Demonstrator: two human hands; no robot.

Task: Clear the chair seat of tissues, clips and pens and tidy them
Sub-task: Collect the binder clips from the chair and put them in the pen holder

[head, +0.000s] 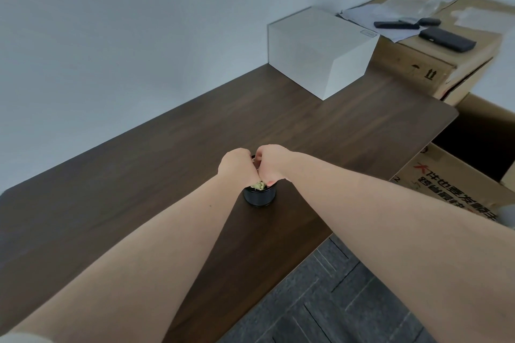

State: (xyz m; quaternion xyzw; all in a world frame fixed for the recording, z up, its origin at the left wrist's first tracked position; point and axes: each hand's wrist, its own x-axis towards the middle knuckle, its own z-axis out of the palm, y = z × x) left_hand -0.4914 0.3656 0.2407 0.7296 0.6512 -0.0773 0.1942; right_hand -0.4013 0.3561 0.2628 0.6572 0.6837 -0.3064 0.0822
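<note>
A small round black pot [259, 198] stands on the dark wooden desk [156, 164], with pale greenish clips [258, 185] showing inside it. Both fists are pressed together directly above the pot. My left hand [234, 165] has its fingers curled, and what it holds is hidden. My right hand [272, 166] is closed around a small black binder clip [253, 159], whose thin wire handle hangs between the two hands. The chair seat, tissues and pens are out of view.
A white box [320, 50] sits at the desk's far end against the wall. Beyond it a cardboard carton [434, 64] carries papers and black cases. An open printed carton [457, 184] stands right of the desk on grey carpet [348, 301].
</note>
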